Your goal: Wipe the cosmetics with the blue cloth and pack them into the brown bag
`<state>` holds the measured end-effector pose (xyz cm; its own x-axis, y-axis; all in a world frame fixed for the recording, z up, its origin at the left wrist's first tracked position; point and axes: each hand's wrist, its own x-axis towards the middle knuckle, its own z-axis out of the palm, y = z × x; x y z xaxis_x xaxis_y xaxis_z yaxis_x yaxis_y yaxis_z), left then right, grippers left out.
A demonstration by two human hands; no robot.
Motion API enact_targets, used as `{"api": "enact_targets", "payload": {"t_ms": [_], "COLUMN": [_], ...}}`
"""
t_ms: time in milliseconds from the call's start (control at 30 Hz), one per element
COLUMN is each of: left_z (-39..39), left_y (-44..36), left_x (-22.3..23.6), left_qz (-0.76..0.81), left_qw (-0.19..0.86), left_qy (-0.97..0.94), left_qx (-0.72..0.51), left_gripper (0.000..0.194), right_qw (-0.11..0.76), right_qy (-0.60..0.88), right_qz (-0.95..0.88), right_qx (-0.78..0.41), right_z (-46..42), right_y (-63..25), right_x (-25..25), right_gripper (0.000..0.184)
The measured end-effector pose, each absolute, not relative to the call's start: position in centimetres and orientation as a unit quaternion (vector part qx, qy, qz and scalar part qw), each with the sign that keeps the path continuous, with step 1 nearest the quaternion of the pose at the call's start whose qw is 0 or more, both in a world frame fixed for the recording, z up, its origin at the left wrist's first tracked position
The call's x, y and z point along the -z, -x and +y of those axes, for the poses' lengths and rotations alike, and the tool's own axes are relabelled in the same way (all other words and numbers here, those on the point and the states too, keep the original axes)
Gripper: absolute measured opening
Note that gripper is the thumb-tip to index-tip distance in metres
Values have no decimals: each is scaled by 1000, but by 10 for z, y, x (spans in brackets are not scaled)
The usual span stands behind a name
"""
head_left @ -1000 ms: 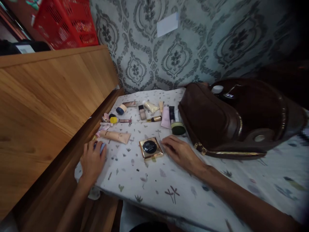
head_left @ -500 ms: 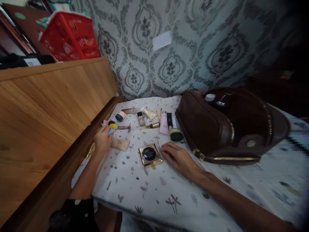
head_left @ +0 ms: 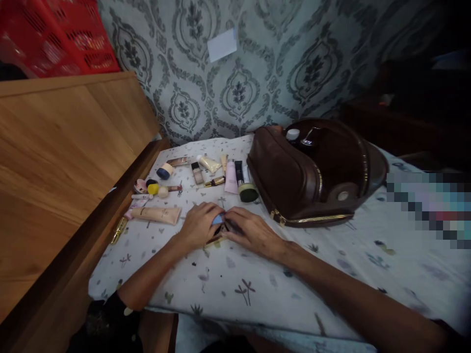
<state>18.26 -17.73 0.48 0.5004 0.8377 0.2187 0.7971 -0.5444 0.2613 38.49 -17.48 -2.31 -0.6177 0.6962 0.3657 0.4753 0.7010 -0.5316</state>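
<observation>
In the head view my left hand (head_left: 200, 224) is closed around a small light-blue item (head_left: 218, 219), its kind mostly hidden by the fingers. My right hand (head_left: 253, 230) meets it from the other side, fingers curled in and tips close to the blue item; what they grip, if anything, is hidden. Beneath both hands lies the gold compact case (head_left: 214, 241), only its near edge showing. To the left rests a peach squeeze tube (head_left: 156, 214). Beyond the hands are a pink tube (head_left: 231, 177), a foundation bottle (head_left: 196, 173) and a round green-topped container (head_left: 248, 192).
An open brown leather bag (head_left: 287, 181) stands at the right on the patterned cloth (head_left: 235, 274). A wooden panel (head_left: 73, 147) borders the left side, with a red basket (head_left: 66, 39) above. Several small cosmetics, among them a blue-lidded jar (head_left: 164, 171), lie near the wall.
My left hand has moved right, from beside the peach tube to above the compact, carrying the blue item. My right hand has moved in to meet it. The view has shifted right.
</observation>
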Motion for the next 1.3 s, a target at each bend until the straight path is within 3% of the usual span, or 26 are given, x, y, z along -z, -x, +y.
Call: {"api": "enact_targets", "payload": {"t_ms": [233,433,700,833,1100,1300], "left_z": [-176,-177,-179,-166,-144,-143], "left_y": [-190,-191,-192,-195,-193,-187], "left_x": [-7,-7,-15,-25,-14,-18], "left_qz": [513,467,408,406,414,468], "left_qw": [3,25,32,49,-3,117], "left_qy": [-849,-837,-817,-823,-842,-810], "left_qx": [-128,-284,-407,-394,-347,-333], "left_gripper": [12,15,14,14,23,40], "right_qw": [288,297,339,393,462,476], "right_qy": [337,327,309,289,301,303], "right_qz": [-876,-866,-725,-635,-537,-530], "right_qx": [-191,-234,-514,-599,-638,-633], "right_z": [-175,-179,-184,-177,-165,-165], "right_y": [-384,-380,-374,-377,-370,-367], "right_x": [25,20,14,18,39,41], "right_gripper": [22,33,19,14,35,31]}}
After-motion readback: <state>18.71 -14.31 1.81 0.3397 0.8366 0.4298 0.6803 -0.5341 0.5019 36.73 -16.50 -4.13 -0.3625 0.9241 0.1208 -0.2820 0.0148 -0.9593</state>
